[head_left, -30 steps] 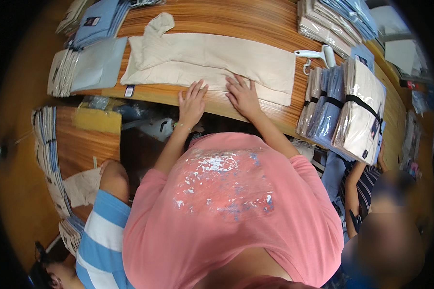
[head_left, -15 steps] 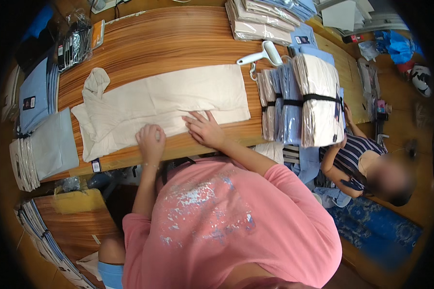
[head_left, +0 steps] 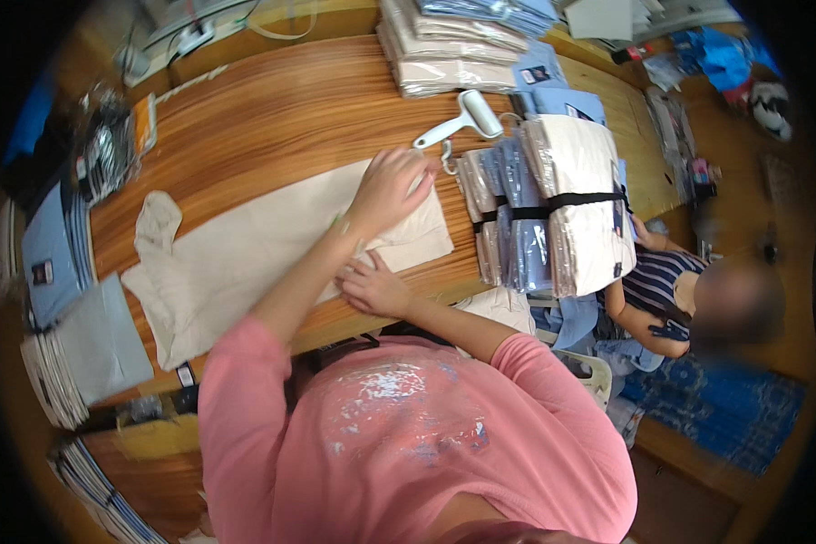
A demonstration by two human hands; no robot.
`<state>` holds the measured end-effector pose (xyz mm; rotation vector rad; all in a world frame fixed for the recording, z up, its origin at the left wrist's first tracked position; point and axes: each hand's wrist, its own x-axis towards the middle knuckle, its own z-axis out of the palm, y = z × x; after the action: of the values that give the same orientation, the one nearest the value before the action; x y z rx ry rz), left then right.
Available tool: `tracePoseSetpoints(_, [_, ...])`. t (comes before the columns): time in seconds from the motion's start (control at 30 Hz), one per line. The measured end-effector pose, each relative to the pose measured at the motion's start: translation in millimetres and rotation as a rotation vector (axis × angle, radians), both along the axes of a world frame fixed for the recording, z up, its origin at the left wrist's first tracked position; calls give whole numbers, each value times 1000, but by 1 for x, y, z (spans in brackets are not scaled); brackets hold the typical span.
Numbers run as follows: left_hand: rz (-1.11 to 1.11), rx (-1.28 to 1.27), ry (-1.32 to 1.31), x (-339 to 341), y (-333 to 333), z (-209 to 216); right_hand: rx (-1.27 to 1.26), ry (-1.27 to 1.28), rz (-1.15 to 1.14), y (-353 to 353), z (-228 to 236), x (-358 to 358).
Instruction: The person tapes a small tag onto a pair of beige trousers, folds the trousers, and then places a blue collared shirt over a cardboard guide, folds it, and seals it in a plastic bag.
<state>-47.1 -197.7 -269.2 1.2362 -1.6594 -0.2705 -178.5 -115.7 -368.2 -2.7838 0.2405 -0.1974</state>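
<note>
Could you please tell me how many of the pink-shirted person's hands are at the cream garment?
2: the left hand is over the far edge of the cream garment, toward its right end; the right hand is at its near edge. Neither is hidden.

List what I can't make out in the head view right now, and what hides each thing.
All in the head view:
Cream cloth garment: part of it is covered by the left hand and bare forearm.
Left hand's grip: the back of the hand hides whether the fingers pinch cloth.
Small dark-and-white rectangular tag: print too small to read.
Plastic-wrapped blue and cream stack: top cut off by the upper edge.
Co-worker's head: blurred.
</note>
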Motion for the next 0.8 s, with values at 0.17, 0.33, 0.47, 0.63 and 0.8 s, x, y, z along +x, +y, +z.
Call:
tracePoseSetpoints(0.17, [-8, 60, -216, -47, -202, -30, 79, 105, 56, -6, 10, 3])
tracePoseSetpoints(0.33, [-37, 337, -601, -125, -287, -68, 202, -9, 21, 1, -51, -6])
tracePoseSetpoints(0.47, [58, 361, -591, -129, -300, -71, 228, -197, -15, 8, -74, 4])
tracePoseSetpoints(0.63, [170, 74, 20, -84, -268, -12, 256, 55, 57, -15, 0, -5])
tracePoseSetpoints(0.8, [269, -198, 134, -13, -182, 68, 208, -101, -7, -10, -3, -6])
